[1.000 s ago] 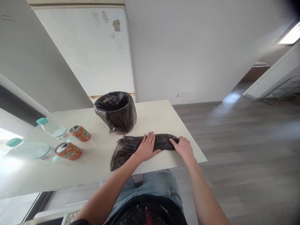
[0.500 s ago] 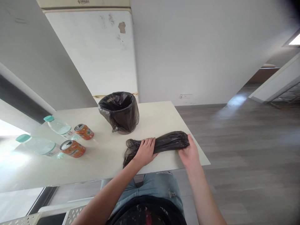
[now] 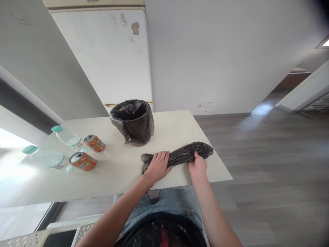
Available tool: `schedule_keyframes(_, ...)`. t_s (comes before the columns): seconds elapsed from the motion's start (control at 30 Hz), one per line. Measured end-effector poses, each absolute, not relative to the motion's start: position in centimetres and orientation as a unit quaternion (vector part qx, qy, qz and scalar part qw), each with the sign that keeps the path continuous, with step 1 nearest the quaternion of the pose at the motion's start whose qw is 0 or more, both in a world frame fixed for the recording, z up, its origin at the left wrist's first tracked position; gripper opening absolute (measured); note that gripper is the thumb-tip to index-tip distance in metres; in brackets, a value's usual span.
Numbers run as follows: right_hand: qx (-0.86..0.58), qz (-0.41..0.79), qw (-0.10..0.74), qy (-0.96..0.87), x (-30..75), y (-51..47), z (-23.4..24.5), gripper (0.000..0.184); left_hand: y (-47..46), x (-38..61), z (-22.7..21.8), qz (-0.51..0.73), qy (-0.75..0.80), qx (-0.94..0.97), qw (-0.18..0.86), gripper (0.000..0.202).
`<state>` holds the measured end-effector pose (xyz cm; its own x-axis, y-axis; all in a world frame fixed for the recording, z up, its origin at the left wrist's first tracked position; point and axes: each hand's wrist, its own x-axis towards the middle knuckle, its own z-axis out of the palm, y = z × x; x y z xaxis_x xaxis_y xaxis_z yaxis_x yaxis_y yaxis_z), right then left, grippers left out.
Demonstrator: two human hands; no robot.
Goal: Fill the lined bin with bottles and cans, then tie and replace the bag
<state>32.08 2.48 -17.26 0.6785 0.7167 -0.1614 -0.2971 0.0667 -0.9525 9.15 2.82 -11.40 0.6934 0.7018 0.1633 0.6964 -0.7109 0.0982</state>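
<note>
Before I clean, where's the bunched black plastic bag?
Head view: the bag lies right of centre on the white tabletop, under left hand, in right hand.

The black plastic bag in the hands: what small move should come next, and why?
Probably fold the right end of the black plastic bag toward the left hand: it is gathered into a long strip, the left hand lies across it, and the right hand grips it near that end, thumb on top.
</note>
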Motion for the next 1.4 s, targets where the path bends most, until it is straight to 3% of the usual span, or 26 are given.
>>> schedule_keyframes(0.27, -0.534, 0.381, 0.738, -0.159, 33.1, 1.4, -14.2, 0.051, 1.2, 5.8, -10.9, 0.079, 0.408, 0.91, 0.009, 0.06)
schedule_keyframes(0.37, -0.531, 0.404, 0.742, -0.058, 30.5, 1.7, -12.6, 0.061, 1.2, 5.9, -10.7, 0.083, 0.406, 0.91, 0.017, 0.059)
schedule_keyframes(0.67, -0.595, 0.297, 0.746, -0.03, 29.0, 3.6, -12.9, 0.054, 1.1, 3.2, -10.9, 0.153, 0.392, 0.905, 0.067, 0.07)
schedule_keyframes(0.83, -0.627, 0.228, 0.736, -0.118, 29.1, 2.2, -13.3, 0.051, 0.6, 2.1, -11.5, 0.181, 0.419, 0.886, 0.076, 0.063)
schedule_keyframes(0.97, -0.631, 0.14, 0.634, -0.425, 28.7, 0.6, -13.2, 0.044, 0.8, 2.2, -11.5, 0.187, 0.423, 0.883, 0.081, 0.06)
schedule_keyframes(1.1, -0.467, 0.049, 0.404, -0.785, 27.5, -0.7, -12.0, 0.073, 0.9, 2.1, -11.8, 0.201, 0.422, 0.88, 0.081, 0.057)
schedule_keyframes(1.23, -0.406, 0.027, 0.266, -0.874, 26.4, -1.0, -10.6, 0.077, 1.1, 1.5, -12.6, 0.225, 0.412, 0.878, 0.09, 0.062)
schedule_keyframes(1.4, -0.413, 0.059, 0.241, -0.876, 26.1, -0.8, -10.8, 0.078, 1.3, 0.8, -12.3, 0.269, 0.402, 0.865, 0.132, 0.098)
